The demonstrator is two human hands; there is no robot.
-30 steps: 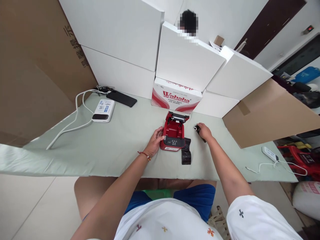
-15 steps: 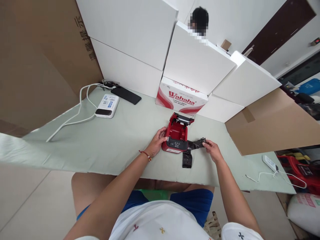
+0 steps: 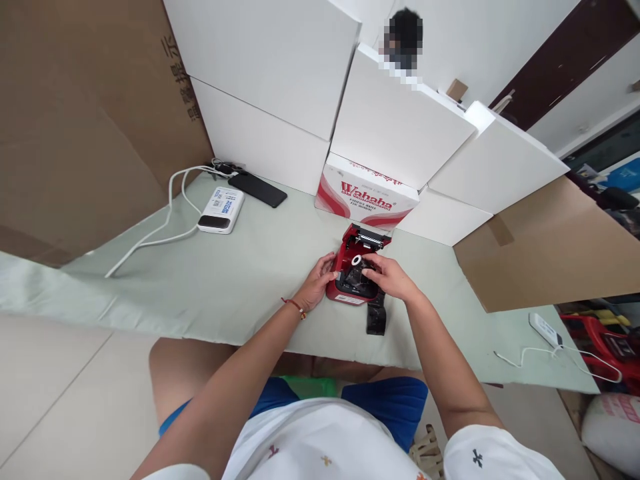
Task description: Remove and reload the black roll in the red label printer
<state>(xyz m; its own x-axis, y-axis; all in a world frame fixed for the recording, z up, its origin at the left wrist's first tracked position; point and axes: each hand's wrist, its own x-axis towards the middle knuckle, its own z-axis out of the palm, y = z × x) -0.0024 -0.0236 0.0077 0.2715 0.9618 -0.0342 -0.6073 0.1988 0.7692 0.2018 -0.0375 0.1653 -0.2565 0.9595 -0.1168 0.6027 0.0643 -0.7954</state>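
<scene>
Right grip [image 3: 393, 275], pinched on the roll [image 3: 354, 275], has brought it in from the right to the open printer [image 3: 345, 294], so both now meet between the grips; left grip [image 3: 317, 284], loosely curled, holds the printer

right hand [image 3: 391, 276]: beside red printer [image 3: 346, 298] → over its opening | black roll [image 3: 356, 272]: moved with it
</scene>
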